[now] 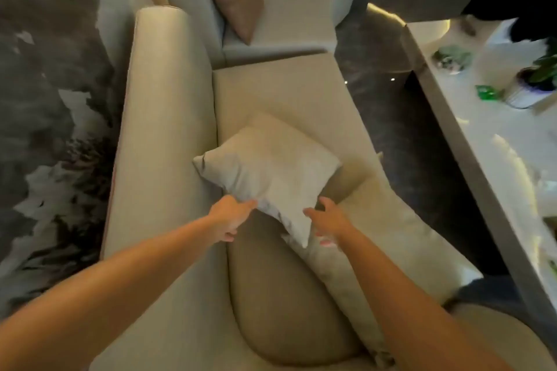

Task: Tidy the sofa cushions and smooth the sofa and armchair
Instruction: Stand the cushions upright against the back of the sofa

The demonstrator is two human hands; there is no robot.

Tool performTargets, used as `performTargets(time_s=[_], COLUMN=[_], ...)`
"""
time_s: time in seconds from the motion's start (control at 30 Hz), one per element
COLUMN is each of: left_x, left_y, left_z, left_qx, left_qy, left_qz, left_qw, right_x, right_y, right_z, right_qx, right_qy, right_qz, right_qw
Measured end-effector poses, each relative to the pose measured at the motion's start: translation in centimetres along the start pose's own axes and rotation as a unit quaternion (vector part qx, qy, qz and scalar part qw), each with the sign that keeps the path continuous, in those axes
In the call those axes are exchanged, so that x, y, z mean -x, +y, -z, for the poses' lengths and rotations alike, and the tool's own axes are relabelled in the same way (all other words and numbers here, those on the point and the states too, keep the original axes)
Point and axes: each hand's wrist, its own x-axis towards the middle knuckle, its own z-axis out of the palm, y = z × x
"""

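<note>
The pale cushion [268, 172] is pinched at its near edge by the left hand [229, 215]; the spread right hand [330, 221] is best closed on the near-right corner before lifting.

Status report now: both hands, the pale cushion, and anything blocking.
Left hand gripping pale cushion at its near edge. Right hand open beside its lower corner. Cushion lying on sofa seat. Nothing blocking.
</note>
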Motion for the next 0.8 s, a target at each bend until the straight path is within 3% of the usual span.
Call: performTargets(time_s=[0.07, 0.13, 0.2, 0.23, 0.3, 0.4, 0.5, 0.6, 0.7, 0.8], left_x=[-5.3, -10.8, -15.5, -17.1, -18.6, -20.0, -19.3, -18.7, -19.0, -20.5], left_y=[1.8, 3.3, 3.7, 3.3, 2.5, 2.6, 4.5, 5.7, 5.7, 4.7], left_z=[-0.5, -0.1, 0.4, 0.9, 2.1, 4.7, 7.0, 7.5, 7.2, 6.9], left_qx=[0.185, 0.347, 0.443, 0.444, 0.364, 0.281, 0.270, 0.258, 0.235, 0.234], left_qy=[0.033, 0.040, 0.044, 0.053, 0.088, 0.097, 0.062, 0.106, 0.146, 0.171], left_qz=[0.041, 0.088, 0.118, 0.118, 0.076, -0.082, -0.239, -0.343, -0.376, -0.324], left_qw=[0.981, 0.933, 0.888, 0.887, 0.924, 0.951, 0.931, 0.897, 0.884, 0.901], right_x=[-4.7, -9.2, -13.4, -15.0, -16.8, -18.9, -21.8, -26.5, -31.3, -34.3], right_y=[0.3, 0.6, 0.7, 0.8, 0.5, -0.6, -2.0, -5.6, -11.2, -15.6], right_z=[-0.8, -2.3, -4.2, -5.4, -7.4, -8.5, -8.2, -7.4, -6.9, -8.6], right_qx=[-0.075, -0.144, -0.191, -0.223, -0.300, -0.339, -0.390, -0.389, -0.354, -0.309], right_qy=[0.023, 0.053, 0.081, 0.082, 0.078, 0.092, 0.075, 0.079, 0.080, 0.045], right_qz=[-0.020, -0.042, -0.055, -0.070, -0.090, -0.099, -0.119, -0.084, -0.021, 0.018], right_qw=[0.997, 0.987, 0.977, 0.969, 0.946, 0.931, 0.910, 0.914, 0.932, 0.950])
